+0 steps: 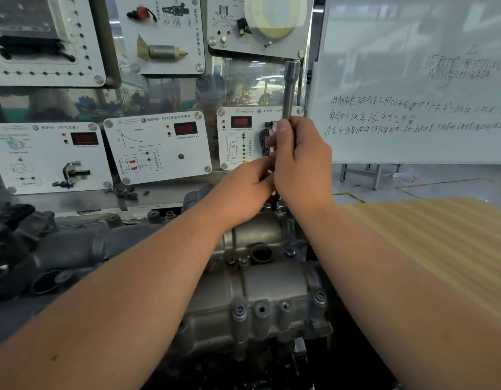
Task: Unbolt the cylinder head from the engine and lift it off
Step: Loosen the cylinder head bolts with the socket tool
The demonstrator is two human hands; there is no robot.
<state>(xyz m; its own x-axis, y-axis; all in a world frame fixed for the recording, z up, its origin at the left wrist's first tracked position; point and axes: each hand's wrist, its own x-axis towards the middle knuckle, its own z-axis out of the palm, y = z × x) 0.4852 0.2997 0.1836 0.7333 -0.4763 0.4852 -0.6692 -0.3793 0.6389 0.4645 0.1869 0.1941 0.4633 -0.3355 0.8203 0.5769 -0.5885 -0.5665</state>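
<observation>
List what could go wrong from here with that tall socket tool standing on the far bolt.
1. The right hand grips the socket extension low down while its upper part stands free, so it may tilt and slip off the far bolt.
2. The left hand has its fingers close beside the shaft; a slip could pinch them.
3. Near bolts still sit in the cylinder head, so lifting now would probably bind.

The white panels on the wall carry a round VW sign and small Chinese words. The whiteboard has handwritten Chinese lines, too faint to read well.
</observation>
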